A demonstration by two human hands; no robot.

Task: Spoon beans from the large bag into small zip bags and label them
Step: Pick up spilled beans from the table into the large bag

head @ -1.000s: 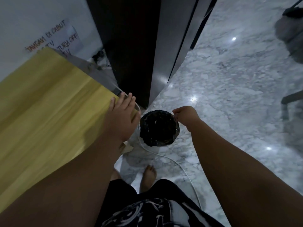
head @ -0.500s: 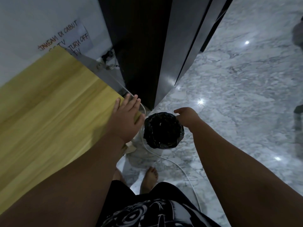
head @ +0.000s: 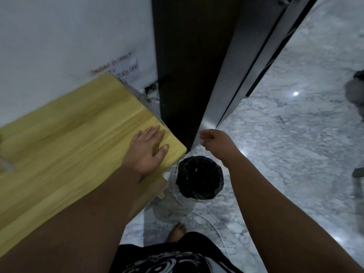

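Two hands are in view, and neither one holds a spoon or a bag. The left hand (head: pixel 146 150) lies flat, fingers straight and a little spread, pressing on the near corner of the yellow wooden table top (head: pixel 69 138). The right hand (head: pixel 211 140) hangs in the air just beyond that corner, fingers curled toward the thumb. A thin pale line shows at the fingertips, but I cannot tell if something is pinched there or if the hand is empty.

Below the right hand, beside the table corner, a round bin lined with a black plastic bag (head: pixel 199 177) stands on the grey-white marble floor (head: pixel 285 144). A white cable (head: pixel 197 210) runs over the floor past the bin, near a bare foot (head: pixel 177 231). Behind are a dark door panel (head: pixel 187 66) and a handwritten paper note (head: pixel 126 70) on the wall.

The beans, the large bag and the small zip bags are not visible anywhere. Only a blurred shape sits at the far left edge of the table, too unclear to name. So how many bags are filled or labelled cannot be read. In my judgement this is a side step of throwing away some waste, and the main work waits out of view.
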